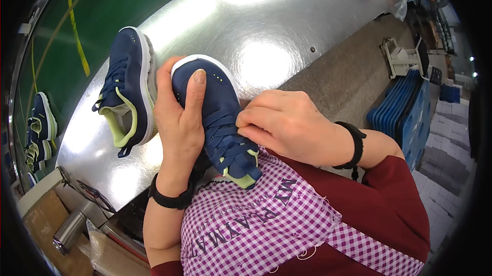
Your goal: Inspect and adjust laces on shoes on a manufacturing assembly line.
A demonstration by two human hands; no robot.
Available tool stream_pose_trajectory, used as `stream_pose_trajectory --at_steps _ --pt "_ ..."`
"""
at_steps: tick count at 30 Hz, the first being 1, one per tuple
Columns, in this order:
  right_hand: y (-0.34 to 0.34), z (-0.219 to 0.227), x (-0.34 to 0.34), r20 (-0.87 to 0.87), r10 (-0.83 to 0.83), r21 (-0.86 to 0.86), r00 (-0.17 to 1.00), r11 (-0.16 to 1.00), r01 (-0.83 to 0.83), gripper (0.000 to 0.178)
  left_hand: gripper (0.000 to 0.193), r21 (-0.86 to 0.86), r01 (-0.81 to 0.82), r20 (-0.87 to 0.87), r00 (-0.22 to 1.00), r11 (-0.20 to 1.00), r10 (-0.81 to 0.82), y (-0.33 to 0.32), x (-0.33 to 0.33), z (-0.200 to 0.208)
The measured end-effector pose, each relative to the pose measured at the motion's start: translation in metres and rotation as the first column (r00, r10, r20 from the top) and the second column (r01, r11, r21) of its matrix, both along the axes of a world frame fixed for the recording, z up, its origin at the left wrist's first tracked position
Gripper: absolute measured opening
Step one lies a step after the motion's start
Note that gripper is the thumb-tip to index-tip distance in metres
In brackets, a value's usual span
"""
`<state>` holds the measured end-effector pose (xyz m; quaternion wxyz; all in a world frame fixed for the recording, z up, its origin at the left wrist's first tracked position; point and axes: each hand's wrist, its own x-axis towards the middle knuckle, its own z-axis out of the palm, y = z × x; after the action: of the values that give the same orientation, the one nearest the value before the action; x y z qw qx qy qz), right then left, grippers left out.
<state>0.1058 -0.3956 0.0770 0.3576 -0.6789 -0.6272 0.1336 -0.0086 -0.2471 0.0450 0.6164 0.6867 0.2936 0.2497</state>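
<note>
Shoe (212, 104) held at near edge of the metal table (264, 24), left hand (177, 112) clamped around its toe (221, 73), right hand (287, 124) pinched together beside the laces (221, 133), strand unclear; we should probably steady the toe, keeping laces flat.

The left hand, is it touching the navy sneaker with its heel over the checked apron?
Touching: the head view shows the left hand gripping the navy sneaker, its thumb laid over the top.
</note>
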Motion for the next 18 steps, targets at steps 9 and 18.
stream_pose_trajectory --at_steps 9,18 --pt "0.007 -0.018 -0.008 0.211 -0.107 0.135 0.972 0.988 0.080 0.013 0.039 0.014 -0.035 -0.101 0.994 0.999 0.036 0.005 -0.003 -0.006" --pt "0.009 -0.010 -0.001 0.139 -0.149 0.152 0.979 0.980 0.128 0.011 0.041 0.017 0.020 -0.036 0.999 1.000 -0.019 0.013 -0.004 -0.010"
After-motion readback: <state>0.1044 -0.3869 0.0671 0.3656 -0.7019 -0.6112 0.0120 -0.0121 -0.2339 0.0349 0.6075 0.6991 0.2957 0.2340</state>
